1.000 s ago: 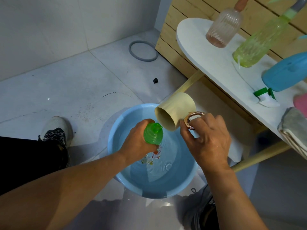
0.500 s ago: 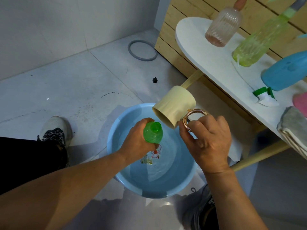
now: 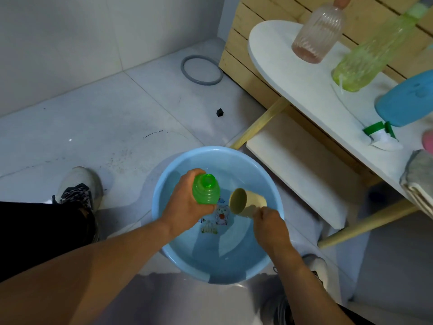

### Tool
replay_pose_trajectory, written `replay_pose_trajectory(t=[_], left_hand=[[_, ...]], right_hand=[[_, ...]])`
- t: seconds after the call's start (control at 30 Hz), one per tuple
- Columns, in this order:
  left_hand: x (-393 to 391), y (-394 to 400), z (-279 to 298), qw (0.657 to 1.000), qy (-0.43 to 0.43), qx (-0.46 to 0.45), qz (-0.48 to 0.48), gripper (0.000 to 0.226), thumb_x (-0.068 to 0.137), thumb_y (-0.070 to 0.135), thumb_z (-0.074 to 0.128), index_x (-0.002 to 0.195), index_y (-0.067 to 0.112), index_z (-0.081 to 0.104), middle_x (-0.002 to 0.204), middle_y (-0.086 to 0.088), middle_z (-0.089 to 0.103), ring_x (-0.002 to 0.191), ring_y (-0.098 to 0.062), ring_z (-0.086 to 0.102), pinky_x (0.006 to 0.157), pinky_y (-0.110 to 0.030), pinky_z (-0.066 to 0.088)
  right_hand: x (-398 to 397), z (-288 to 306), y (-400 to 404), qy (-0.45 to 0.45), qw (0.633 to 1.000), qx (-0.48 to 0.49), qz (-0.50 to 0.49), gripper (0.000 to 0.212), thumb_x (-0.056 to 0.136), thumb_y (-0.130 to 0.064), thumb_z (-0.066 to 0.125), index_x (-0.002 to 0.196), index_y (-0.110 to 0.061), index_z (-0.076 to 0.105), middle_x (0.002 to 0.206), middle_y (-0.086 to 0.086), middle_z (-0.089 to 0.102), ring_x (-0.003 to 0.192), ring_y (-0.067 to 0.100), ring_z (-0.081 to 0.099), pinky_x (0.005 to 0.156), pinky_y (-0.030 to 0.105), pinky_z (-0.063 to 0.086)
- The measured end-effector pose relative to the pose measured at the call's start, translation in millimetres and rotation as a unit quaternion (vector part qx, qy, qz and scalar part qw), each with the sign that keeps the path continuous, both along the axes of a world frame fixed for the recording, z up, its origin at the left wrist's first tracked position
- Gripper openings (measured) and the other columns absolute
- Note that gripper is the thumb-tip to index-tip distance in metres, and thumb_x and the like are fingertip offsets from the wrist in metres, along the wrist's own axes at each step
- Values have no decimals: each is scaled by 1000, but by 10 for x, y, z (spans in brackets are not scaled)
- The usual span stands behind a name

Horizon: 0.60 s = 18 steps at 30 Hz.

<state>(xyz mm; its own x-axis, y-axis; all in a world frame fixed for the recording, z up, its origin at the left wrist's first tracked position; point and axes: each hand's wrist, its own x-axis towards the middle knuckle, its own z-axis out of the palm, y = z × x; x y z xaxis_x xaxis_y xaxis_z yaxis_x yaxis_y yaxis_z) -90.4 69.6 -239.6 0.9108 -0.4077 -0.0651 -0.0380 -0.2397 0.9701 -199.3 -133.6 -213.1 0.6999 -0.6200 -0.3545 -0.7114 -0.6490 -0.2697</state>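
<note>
Two hands: both work over a round light-blue plastic basin (image 3: 266,175), each holding one thing.
Left hand (image 3: 187,205): fingers and thumb are wrapped round the lower body of a translucent green ribbed plastic bottle (image 3: 205,190).
Bottle look: bright see-through green, with ribs ringing its shoulder. Its round open mouth faces up toward the camera.
Bottle place: above the basin's left-middle, neck leaning slightly away from the person.
Right hand (image 3: 269,221): fingers are curled tight at the bottom end of a cream cup (image 3: 247,201). The back of the hand hides the exact hold.
Cup look: plain matt cream, tipped on its side, with its open mouth turned left toward the bottle.
Cup place: low inside the basin, just beside the bottle with a narrow gap. Whether it touches the water cannot be told.
Basin: stands on pale floor tiles and holds shallow clear water. A cartoon print (image 3: 221,216) shows on its bottom, below the bottle and cup.
Right edge: the rim lies close to the lower white shelf (image 3: 304,170) and a slanted wooden leg (image 3: 257,127) of the white oval table top (image 3: 304,90).
Near edge: the rim sits between the person's legs, with a white sneaker (image 3: 77,186) to its left.
Open room: tile stretches left and beyond the basin to a grey rubber ring (image 3: 201,70) and a small black piece (image 3: 219,112).
Table top: a pink ribbed bottle (image 3: 316,34), a yellow-green bottle (image 3: 365,57), a blue bottle on its side (image 3: 407,99), a green-and-white spray head (image 3: 382,134) and a grey cloth (image 3: 419,174).
</note>
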Motion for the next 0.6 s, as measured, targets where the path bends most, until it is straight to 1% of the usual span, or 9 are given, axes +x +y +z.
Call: replay_pose_trajectory(t=[0.07, 0.13, 0.23, 0.33, 0.4, 0.47, 0.5, 0.53, 0.6], left_hand=[[27, 20, -44, 1000, 5, -7, 2, 75, 59, 24, 88, 118, 46, 49, 120, 2, 56, 109, -12, 59, 95, -39, 53], [47, 31, -86, 1000, 6, -7, 2, 76, 59, 23, 88, 120, 44, 48, 121, 0, 55, 110, -14, 59, 97, -40, 51], [51, 48, -139, 1000, 5, -2, 0, 76, 59, 22, 88, 120, 45, 48, 121, 1, 55, 111, -17, 58, 98, -43, 51], [42, 62, -195, 1000, 6, 7, -9, 78, 61, 23, 89, 122, 48, 46, 123, 3, 54, 113, -15, 57, 97, -36, 50], [34, 67, -227, 1000, 10, 10, -14, 80, 61, 24, 90, 123, 49, 45, 124, 3, 54, 113, -14, 57, 95, -33, 51], [34, 73, -258, 1000, 10, 13, -11, 81, 60, 24, 90, 124, 47, 46, 123, 2, 55, 112, -14, 58, 97, -36, 51], [34, 75, -268, 1000, 11, 13, -9, 81, 60, 24, 90, 124, 46, 46, 123, 2, 55, 112, -14, 58, 98, -37, 51], [36, 79, -273, 1000, 12, 14, -8, 81, 60, 25, 90, 124, 46, 46, 123, 2, 55, 112, -15, 58, 98, -39, 52], [42, 85, -281, 1000, 11, 16, -6, 81, 60, 25, 90, 125, 44, 47, 123, 2, 55, 112, -14, 58, 99, -43, 52]], right_hand=[[-48, -168, 38, 56, 993, -63, 82, 30, 106, -21, 36, 118, -10, 61, 114, 13, 58, 103, 34, 60, 85, 37, 47], [-71, -253, 74, 105, 976, -115, 156, 30, 104, -14, 39, 128, -15, 58, 123, 9, 56, 111, 29, 57, 90, 34, 47], [-83, -351, 83, 136, 969, -116, 171, 32, 101, -9, 44, 127, -16, 60, 127, 5, 55, 117, 27, 53, 91, 36, 49], [-54, -468, 66, 156, 965, -115, 178, 25, 102, -12, 47, 123, -13, 60, 124, 6, 59, 117, 26, 55, 91, 37, 50], [-40, -538, 52, 154, 970, -90, 162, 23, 102, -22, 50, 121, -14, 62, 122, 7, 62, 116, 26, 57, 91, 35, 49], [-24, -554, 52, 135, 978, -52, 148, 22, 102, -26, 50, 116, -17, 66, 118, 8, 64, 113, 29, 59, 89, 33, 47], [-12, -540, 55, 120, 983, -27, 135, 22, 103, -28, 50, 111, -18, 68, 114, 8, 66, 109, 30, 61, 86, 33, 47], [5, -526, 48, 95, 989, 3, 115, 23, 103, -30, 49, 104, -18, 69, 106, 9, 67, 102, 31, 62, 81, 33, 46], [46, -433, 35, 27, 995, 86, 33, 28, 103, -33, 50, 87, -15, 65, 87, 7, 64, 86, 29, 60, 72, 33, 42]])
